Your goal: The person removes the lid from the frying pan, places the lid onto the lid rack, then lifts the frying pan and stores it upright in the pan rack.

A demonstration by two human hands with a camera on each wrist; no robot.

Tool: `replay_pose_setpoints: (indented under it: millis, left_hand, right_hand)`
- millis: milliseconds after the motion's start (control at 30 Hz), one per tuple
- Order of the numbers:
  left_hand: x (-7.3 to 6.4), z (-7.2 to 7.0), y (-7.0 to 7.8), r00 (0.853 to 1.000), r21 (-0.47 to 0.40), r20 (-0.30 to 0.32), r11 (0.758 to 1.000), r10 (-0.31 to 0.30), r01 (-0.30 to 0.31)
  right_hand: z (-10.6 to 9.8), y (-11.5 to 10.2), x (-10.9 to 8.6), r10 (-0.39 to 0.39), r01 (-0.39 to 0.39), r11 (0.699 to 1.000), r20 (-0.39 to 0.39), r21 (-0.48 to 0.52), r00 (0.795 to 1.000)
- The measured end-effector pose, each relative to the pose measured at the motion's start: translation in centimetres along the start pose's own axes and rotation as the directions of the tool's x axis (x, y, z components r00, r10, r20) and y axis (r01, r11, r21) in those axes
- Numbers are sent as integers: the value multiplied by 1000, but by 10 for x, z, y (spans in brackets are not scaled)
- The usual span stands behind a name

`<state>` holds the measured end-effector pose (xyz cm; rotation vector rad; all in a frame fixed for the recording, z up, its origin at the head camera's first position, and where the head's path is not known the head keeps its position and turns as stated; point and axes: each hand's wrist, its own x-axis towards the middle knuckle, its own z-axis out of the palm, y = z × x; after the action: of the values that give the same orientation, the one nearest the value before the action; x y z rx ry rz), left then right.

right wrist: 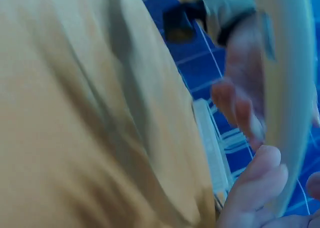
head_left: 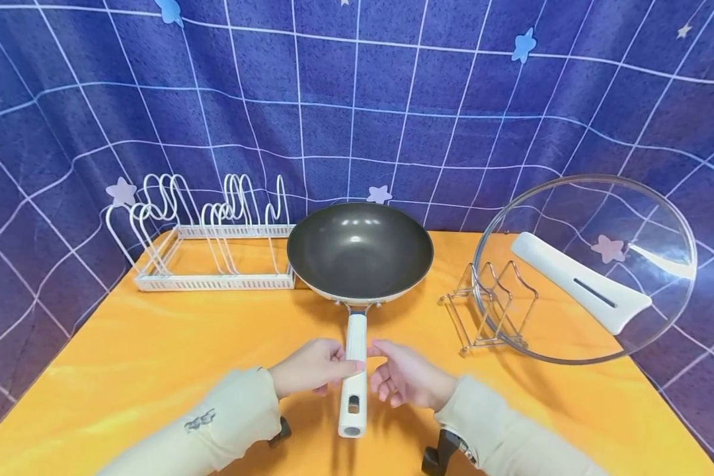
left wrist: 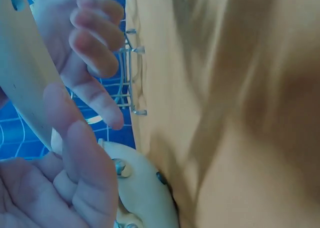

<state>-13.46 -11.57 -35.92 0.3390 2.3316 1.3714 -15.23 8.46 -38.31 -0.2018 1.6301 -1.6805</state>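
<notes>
pan handle points at me, between my two hands

the frying pan (head_left: pixel 359 254) sits at the centre of the frame, bowl facing up, over the yellow worktop (head_left: pixel 250 330). its white handle (head_left: pixel 357 337) runs down toward the lower edge, its long axis nearly straight toward me, and i judge that line to be what matters most: one hand lies on each side of it.

my left hand (head_left: pixel 313 365), at lower centre, pinches the handle from the left — thumb laid across the top, the other fingers bent on the far side and below. my right hand (head_left: pixel 413 375) is just beside the handle on the right, fingers loosely bent and holding nothing. the left is the nearer of the two, since it has contact.

the white rack (head_left: pixel 214 283) stands left of the pan; at the right of the frame a glass lid (head_left: pixel 577 281) stands on edge in a wire stand (head_left: pixel 490 342).

some things i cannot tell: whether my right fingertips brush the handle, whether the pan's base rests on the cloth, or whether its rim touches the rack — the bowl hides the rack's right end. both wrist views are blurred and cut the handle off.
</notes>
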Motion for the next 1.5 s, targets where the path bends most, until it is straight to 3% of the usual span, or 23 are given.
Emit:
replay_pose_setpoints:
  millis: [233,433,600,733,833,1033,1233,1267,1300,1400,1500]
  left_hand:
    - [21,-6,-11,998,22,36,998,49,-50]
    - [32,-10,-20,997,-110,-58,992,48,-54]
    - [35,-4,-19,990,-149,-133,989,-44,24]
    - [41,10,-16,982,-265,-142,961,-121,80]
    - [47,23,-17,986,-405,-109,911,-129,74]
    - [53,32,-20,985,-662,-113,749,-133,25]
    - [56,27,-16,969,-846,-125,533,-211,7]
    - [57,27,-15,966,-862,-121,507,-227,11]
    - [58,27,-14,964,-869,-121,494,-235,11]
    - [59,29,-12,959,-871,-124,491,-256,18]
    - [59,35,-10,963,-874,-110,485,-246,24]
  right_hand:
    - [4,8,2,2,-17,994,139,106,990]
    - [14,13,-6,-4,-22,989,174,145,985]
    - [21,17,-16,-14,-16,987,186,158,983]
    - [31,19,-22,-26,-17,978,199,210,980]
    - [40,22,-26,-27,-28,958,187,284,982]
    - [56,24,-28,-71,-1,895,144,447,987]
    - [64,20,-23,-111,-9,824,177,566,978]
    - [64,20,-22,-127,-1,815,181,579,975]
    - [64,20,-21,-146,11,807,181,590,973]
    - [65,21,-20,-201,54,775,164,630,966]
    - [66,22,-23,-244,105,754,129,648,961]
